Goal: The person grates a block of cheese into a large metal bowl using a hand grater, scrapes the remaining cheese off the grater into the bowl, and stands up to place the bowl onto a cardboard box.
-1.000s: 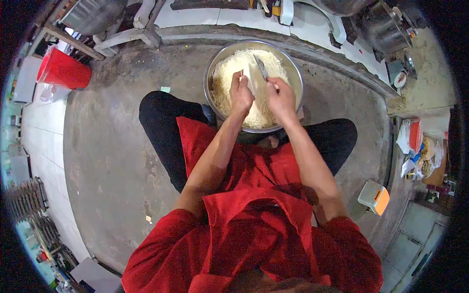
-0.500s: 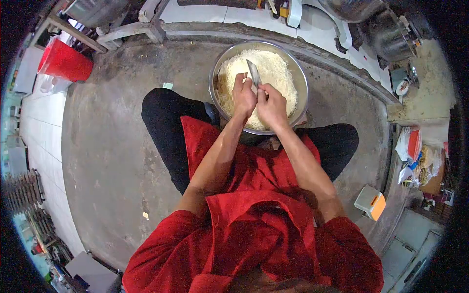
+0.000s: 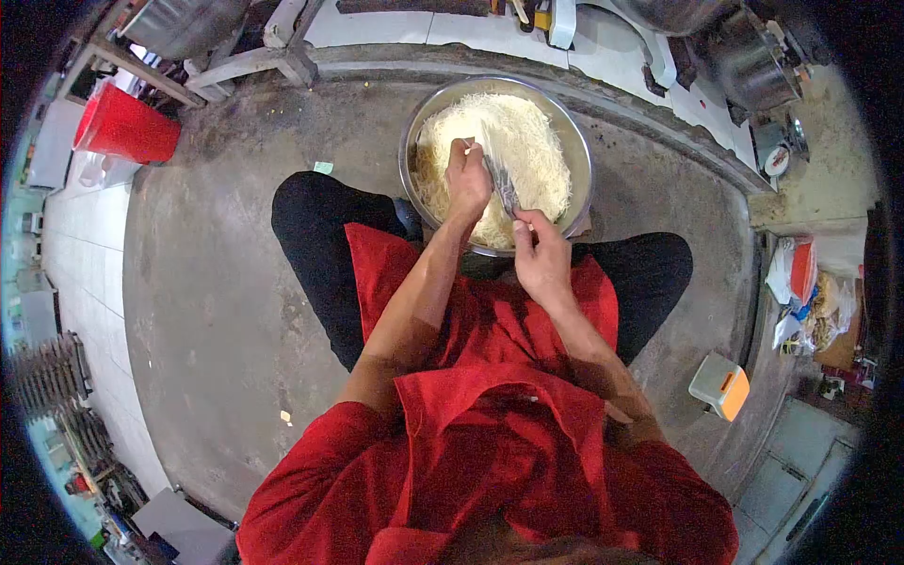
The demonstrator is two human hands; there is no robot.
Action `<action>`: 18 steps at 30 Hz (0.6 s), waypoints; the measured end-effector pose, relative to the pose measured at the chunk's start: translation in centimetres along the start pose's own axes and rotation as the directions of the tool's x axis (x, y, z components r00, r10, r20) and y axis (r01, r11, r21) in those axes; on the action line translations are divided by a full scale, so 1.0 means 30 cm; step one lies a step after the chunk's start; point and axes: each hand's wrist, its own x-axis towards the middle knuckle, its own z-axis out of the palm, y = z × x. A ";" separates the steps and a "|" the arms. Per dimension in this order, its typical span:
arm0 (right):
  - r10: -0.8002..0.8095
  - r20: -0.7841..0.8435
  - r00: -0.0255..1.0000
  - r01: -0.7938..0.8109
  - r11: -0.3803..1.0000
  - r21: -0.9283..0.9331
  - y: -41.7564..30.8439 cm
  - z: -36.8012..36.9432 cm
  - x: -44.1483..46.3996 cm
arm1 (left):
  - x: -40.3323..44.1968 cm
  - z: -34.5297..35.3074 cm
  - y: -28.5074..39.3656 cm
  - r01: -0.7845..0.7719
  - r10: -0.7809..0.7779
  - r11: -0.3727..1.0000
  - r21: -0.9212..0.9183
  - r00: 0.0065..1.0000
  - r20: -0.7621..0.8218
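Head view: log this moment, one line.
left hand: apparently holding pale block | right hand: holding knife | basin: pale shreds inside

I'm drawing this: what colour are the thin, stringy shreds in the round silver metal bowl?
The thin, stringy shreds are creamy yellow, clearest in the head view.

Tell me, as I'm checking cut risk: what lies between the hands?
In the head view, a blurred knife blade slants between the left hand and the right hand, pale shreds in the metal bowl behind it.

Pale cream shreds [image 3: 537, 141], silver bowl [image 3: 580, 162], plain red apron [image 3: 490, 424], black trousers [image 3: 315, 250], grey floor [image 3: 207, 282]
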 end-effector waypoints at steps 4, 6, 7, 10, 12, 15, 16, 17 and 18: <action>0.045 -0.057 0.997 -0.042 0.997 0.059 0.048 -0.019 0.099 | -0.039 0.007 0.066 0.126 -0.123 0.986 -0.108 0.992 0.033; 0.083 -0.078 0.994 -0.072 0.989 0.128 0.057 -0.020 0.203 | -0.051 0.009 0.059 0.207 -0.184 0.964 -0.168 0.972 0.144; 0.095 -0.066 0.993 -0.087 0.991 0.106 0.058 -0.020 0.258 | -0.067 0.009 0.070 0.204 -0.180 0.964 -0.168 0.973 0.145; 0.144 -0.028 0.989 -0.140 0.984 0.112 0.040 0.010 0.395 | -0.088 0.013 0.083 0.189 -0.138 0.958 -0.215 0.963 0.232; 0.159 0.012 0.987 -0.159 0.981 0.114 0.028 0.042 0.478 | -0.086 0.022 0.060 0.127 -0.078 0.963 -0.237 0.976 0.203; 0.076 -0.016 0.997 -0.075 0.994 0.075 0.021 0.081 0.499 | -0.055 0.005 0.021 -0.041 0.062 0.987 -0.153 0.988 0.140; 0.077 -0.013 0.997 -0.075 0.994 0.073 0.005 0.089 0.487 | -0.043 0.000 0.007 -0.145 0.150 0.988 -0.045 0.982 0.114; 0.088 -0.008 0.996 -0.087 0.994 0.062 -0.006 0.097 0.457 | -0.035 -0.001 -0.010 -0.141 0.146 0.989 -0.046 0.983 0.112; 0.100 -0.004 0.995 -0.099 0.994 0.050 -0.017 0.103 0.424 | -0.036 -0.001 -0.009 -0.155 0.160 0.985 -0.076 0.985 0.062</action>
